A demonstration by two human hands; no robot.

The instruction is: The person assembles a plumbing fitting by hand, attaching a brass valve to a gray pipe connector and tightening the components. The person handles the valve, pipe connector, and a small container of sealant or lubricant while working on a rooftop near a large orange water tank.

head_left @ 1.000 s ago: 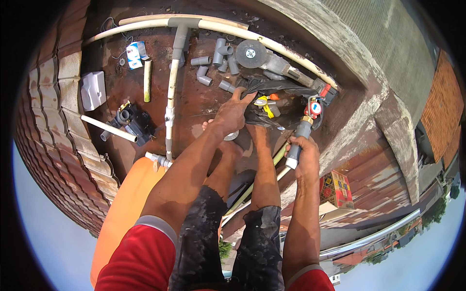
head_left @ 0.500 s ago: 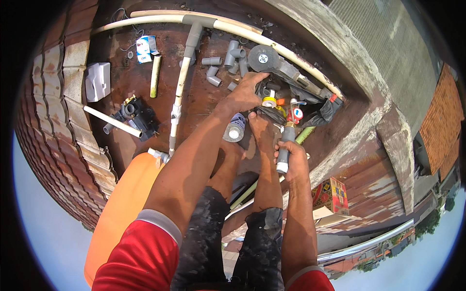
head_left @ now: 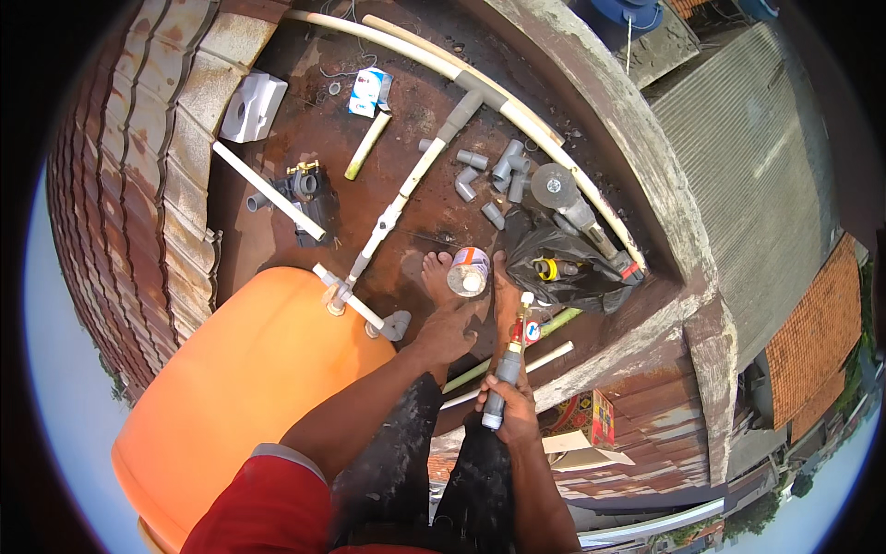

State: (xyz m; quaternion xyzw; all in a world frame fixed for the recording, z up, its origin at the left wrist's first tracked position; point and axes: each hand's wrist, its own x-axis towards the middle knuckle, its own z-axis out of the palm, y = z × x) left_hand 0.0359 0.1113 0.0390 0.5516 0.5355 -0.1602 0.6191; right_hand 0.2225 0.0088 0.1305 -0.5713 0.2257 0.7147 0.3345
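My right hand (head_left: 514, 406) is wrapped round a short grey pipe piece (head_left: 504, 369), held tilted in front of my leg. At its upper end sit a brass fitting and a valve (head_left: 519, 332) with red on it, a round tag and a white tip. My left hand (head_left: 449, 332) hangs over my shin with fingers loosely apart and no object visible in it. Just beyond it a labelled bottle (head_left: 468, 273) with a pale cap stands between my feet. Farther right, an open black plastic bag (head_left: 535, 245) holds a yellow ring-shaped piece (head_left: 547, 269).
An angle grinder (head_left: 572, 205) lies beside several grey pipe fittings (head_left: 508, 166). White pipework (head_left: 388, 217) crosses the rusty roof to an orange tank (head_left: 249, 369) at the left. A black device (head_left: 305, 198) lies under a loose pipe (head_left: 268, 191). A cardboard box (head_left: 591, 423) stands at the right.
My left hand has drawn back from the black bag toward my shin. The right hand has brought the pipe piece with the valve inward and lower. My view has turned, showing more of the tank.
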